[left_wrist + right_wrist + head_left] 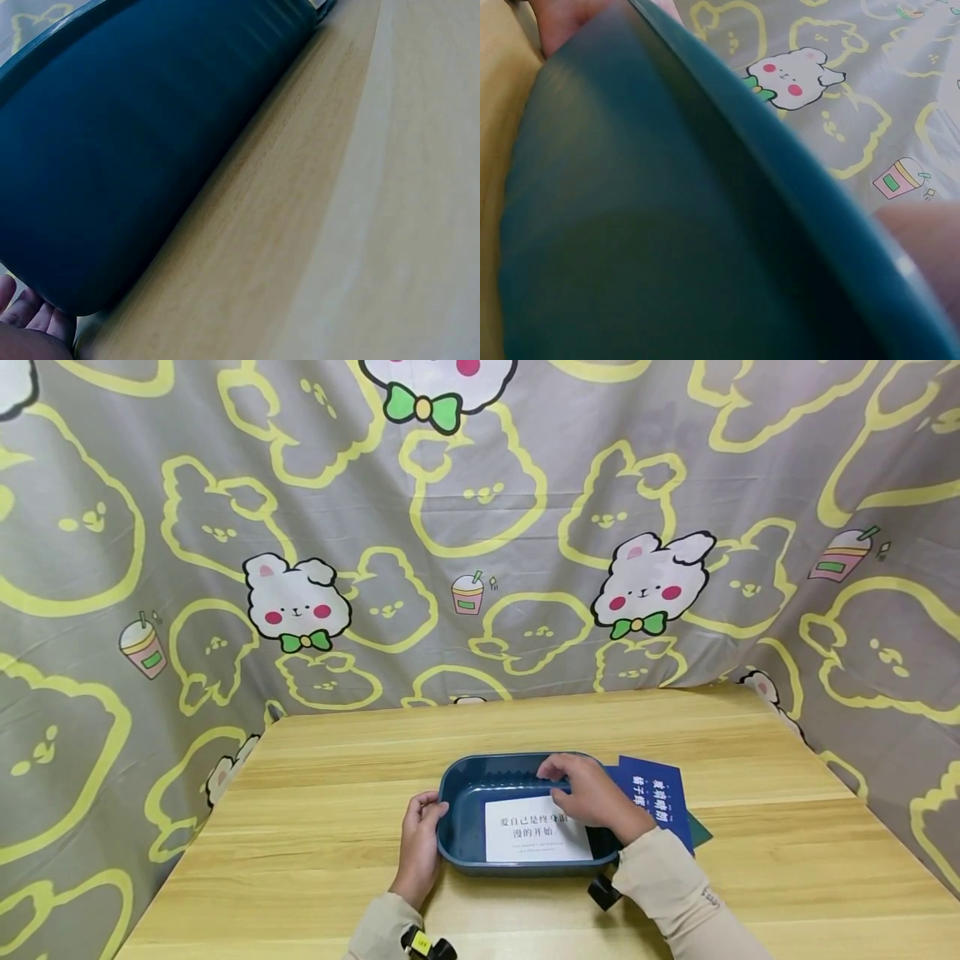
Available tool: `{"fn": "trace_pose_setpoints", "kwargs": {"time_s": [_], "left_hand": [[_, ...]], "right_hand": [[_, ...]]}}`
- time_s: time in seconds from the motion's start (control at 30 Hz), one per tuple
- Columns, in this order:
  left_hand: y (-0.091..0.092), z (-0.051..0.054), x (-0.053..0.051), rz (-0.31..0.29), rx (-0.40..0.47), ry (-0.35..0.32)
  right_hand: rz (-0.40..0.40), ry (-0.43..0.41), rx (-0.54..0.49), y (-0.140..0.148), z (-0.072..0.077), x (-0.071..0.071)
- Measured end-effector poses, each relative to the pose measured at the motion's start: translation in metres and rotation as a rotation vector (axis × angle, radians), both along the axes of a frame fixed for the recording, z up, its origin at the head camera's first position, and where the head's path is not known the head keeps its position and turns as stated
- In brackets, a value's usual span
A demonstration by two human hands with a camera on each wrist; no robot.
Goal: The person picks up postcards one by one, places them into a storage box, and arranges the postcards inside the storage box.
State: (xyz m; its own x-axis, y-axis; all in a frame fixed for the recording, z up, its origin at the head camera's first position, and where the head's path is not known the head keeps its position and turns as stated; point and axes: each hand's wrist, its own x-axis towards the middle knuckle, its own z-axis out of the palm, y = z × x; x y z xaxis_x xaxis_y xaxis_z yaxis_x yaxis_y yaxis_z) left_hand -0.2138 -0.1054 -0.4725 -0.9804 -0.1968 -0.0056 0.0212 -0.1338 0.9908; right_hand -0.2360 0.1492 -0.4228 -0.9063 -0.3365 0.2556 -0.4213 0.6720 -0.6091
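A dark teal plastic basin (463, 814) with rounded corners sits on the wooden table. Inside it lies a white card (517, 847) printed with black Chinese characters. My left hand (417, 845) holds the basin's left end, thumb at the rim and fingers along the outer wall. In the left wrist view, fingers (37, 319) curl by the basin's lower corner. My right hand (588, 789) hovers over the basin's right part, fingers loosely bent and thumb apart, with nothing visible in it. It covers part of the card. The right wrist view shows mostly the basin's wall (615, 225), blurred.
Right of the basin lies a dark blue card (660, 785) with white characters, partly behind the right forearm. A green corner (699, 832) sticks out beneath it. A patterned grey curtain (525, 568) stands behind the table (322, 827).
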Motion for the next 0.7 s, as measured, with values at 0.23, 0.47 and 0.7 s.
{"fn": "trace_pose_setpoints", "kwargs": {"time_s": [0.23,0.47,0.7], "left_hand": [[0.001,-0.001,0.0,0.008,-0.008,0.008],[0.001,-0.002,-0.001,0.008,-0.007,0.01],[0.0,-0.002,-0.001,0.004,-0.001,0.006]], "right_hand": [[-0.019,0.006,-0.046,0.007,0.005,0.0],[-0.093,0.047,-0.106,0.022,0.011,-0.003],[-0.188,0.058,-0.164,0.039,0.014,-0.008]]}}
